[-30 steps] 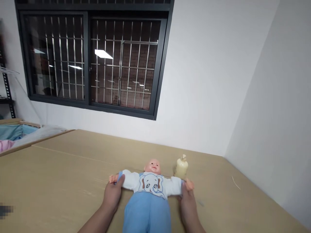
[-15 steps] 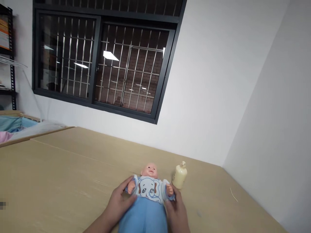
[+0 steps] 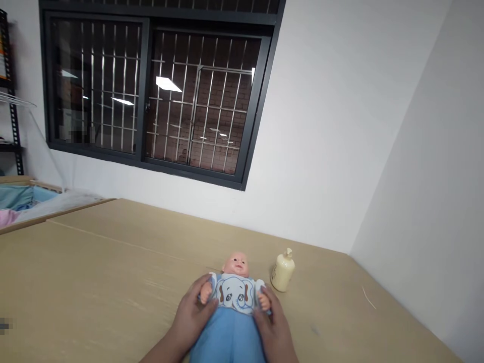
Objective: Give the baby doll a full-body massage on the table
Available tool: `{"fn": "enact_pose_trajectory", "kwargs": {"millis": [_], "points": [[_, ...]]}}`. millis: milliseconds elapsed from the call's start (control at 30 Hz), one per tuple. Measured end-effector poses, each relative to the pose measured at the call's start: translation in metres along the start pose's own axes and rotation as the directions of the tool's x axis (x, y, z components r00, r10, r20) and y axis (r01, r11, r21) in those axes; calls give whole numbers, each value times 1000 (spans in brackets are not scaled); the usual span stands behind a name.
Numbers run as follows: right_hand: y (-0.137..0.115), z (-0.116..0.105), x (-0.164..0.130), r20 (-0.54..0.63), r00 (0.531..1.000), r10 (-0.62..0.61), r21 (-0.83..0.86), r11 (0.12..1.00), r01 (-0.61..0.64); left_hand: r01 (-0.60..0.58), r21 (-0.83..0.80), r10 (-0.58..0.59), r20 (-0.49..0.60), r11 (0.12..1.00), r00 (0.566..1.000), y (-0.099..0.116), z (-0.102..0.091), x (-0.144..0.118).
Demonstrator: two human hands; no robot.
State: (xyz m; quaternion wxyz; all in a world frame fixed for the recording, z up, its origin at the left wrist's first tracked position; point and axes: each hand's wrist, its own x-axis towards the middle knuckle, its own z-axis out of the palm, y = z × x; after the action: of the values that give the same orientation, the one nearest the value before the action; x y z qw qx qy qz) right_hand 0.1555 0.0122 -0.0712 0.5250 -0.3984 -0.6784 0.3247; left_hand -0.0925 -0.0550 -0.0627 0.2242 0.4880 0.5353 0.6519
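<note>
A baby doll (image 3: 235, 292) lies on its back on the tan tabletop, its head toward the wall. It wears a white and blue top with an elephant face and light blue trousers; its feet are out of view. My left hand (image 3: 192, 311) is closed around the doll's arm and side at the left. On the other side, my right hand (image 3: 273, 322) curls round the doll's other arm, thumb toward the chest. Just beyond that hand stands a cream pump bottle (image 3: 283, 273), upright and apart from the doll.
The tan tabletop (image 3: 94, 282) meets a white wall with a dark-framed barred window (image 3: 143, 101). A thin pale strand (image 3: 368, 297) lies at the right. Toward the far left are a wooden crib (image 3: 22, 179) with coloured cloth and a black shelf rack (image 3: 14, 121).
The view has shifted slightly, so the doll, hands and bottle sit a little farther right in the picture. Both hands keep their hold on the doll.
</note>
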Motion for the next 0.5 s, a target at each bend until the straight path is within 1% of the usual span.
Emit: {"fn": "enact_pose_trajectory", "kwargs": {"millis": [33,67,100,133,167,233,267,300,333,367,400,433,500], "points": [[3,-3,5,-85,992,90,84,993,-83,63,-90,-69,-68,994,995,0,-4,4],[7,-6,10,-166,969,186,180,971,-155,129,-183,-153,-126,975,980,1,-8,9],[12,-9,15,-214,936,279,289,934,-212,196,-276,-249,-169,941,954,1,-12,13],[16,-13,20,-221,905,363,401,880,-255,263,-363,-348,-193,894,917,1,-17,16],[20,-16,23,-190,880,435,507,811,-292,324,-436,-441,-199,839,875,0,-21,19],[28,-22,27,-61,838,543,661,651,-373,413,-531,-578,-190,740,793,0,-26,23],[30,-24,28,-7,813,582,701,583,-411,437,-553,-617,-188,710,764,1,-28,24],[32,-25,28,29,789,614,720,535,-443,450,-562,-639,-191,694,745,1,-28,25],[32,-25,27,42,770,637,727,509,-461,457,-563,-649,-195,688,735,1,-28,25],[31,-25,27,43,767,640,726,508,-464,459,-561,-649,-195,689,735,2,-27,25],[29,-24,26,24,780,626,717,532,-449,452,-555,-635,-189,698,749,2,-26,25],[27,-23,26,-16,805,593,700,582,-414,432,-540,-601,-181,722,778,2,-24,23],[19,-18,22,-146,876,459,608,740,-286,342,-477,-468,-174,810,866,3,-20,18]]}}
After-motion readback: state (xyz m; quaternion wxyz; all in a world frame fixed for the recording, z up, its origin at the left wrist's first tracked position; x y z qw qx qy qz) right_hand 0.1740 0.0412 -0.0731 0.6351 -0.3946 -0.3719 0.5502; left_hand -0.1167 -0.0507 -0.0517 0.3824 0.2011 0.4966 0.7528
